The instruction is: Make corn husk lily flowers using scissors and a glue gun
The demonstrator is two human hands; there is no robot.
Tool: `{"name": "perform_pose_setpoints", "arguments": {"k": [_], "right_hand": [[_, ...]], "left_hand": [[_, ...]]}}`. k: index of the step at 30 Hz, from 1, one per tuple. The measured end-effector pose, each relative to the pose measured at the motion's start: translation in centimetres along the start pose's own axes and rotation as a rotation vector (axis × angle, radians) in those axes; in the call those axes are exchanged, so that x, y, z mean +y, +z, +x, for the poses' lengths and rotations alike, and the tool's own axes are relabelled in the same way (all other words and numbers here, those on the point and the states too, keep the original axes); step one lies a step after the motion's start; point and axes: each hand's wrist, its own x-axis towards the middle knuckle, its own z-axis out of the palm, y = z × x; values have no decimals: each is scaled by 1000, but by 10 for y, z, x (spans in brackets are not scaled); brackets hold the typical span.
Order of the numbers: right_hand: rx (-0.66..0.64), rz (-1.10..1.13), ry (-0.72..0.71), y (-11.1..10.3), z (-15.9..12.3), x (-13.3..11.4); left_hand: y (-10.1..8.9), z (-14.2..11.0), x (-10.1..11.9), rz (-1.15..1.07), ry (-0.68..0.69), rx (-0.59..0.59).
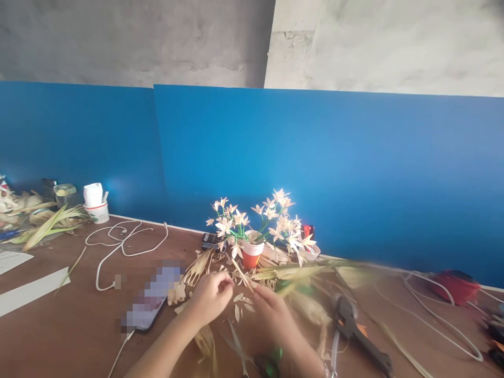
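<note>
My right hand [271, 312] is closed on a thin tan stick [241, 274], which slants up to the left. Just left of the stick is my left hand [212, 295], its fingers curled together; anything in them is too small to make out. Several cut pale husk petals [237, 311] lie on the table between my hands. Beyond them stands an orange-and-white paper cup [251, 256] with pale husk flowers [279, 223] on green stems. Scissors [235, 341] lie below my hands, partly hidden by my right forearm.
A phone [151, 304] with a blurred screen lies at left, beside a white cable [118, 239]. A dark glue gun [360, 336] lies at right near corn husks [307, 270]. A blue partition [315, 157] closes off the back. A white cup [97, 212] stands back left.
</note>
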Motion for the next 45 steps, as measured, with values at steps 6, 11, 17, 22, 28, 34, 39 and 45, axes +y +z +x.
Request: {"name": "perform_pose_setpoints", "arguments": {"k": [6, 11, 17, 22, 28, 34, 39, 45], "right_hand": [[-17, 64, 25, -3, -1, -1], [-69, 107, 62, -5, -1, 7], [-44, -136, -122, 1, -1, 6], [42, -650, -234, 4, -6, 15], [89, -1254, -255, 8, -10, 18], [105, -1360, -298, 11, -12, 19], [114, -1376, -307, 13, -12, 24], [199, -1303, -174, -14, -2, 21]], "left_hand": [[23, -8, 13, -577, -68, -197], [31, -7, 9, -556, -70, -105], [44, -7, 7, -516, -101, 14], [56, -7, 9, -588, -158, 148], [56, -8, 18, -585, -284, 195], [54, -9, 21, -633, -360, 196], [55, -12, 22, -617, -395, 207], [45, -9, 7, -449, -382, 175]]}}
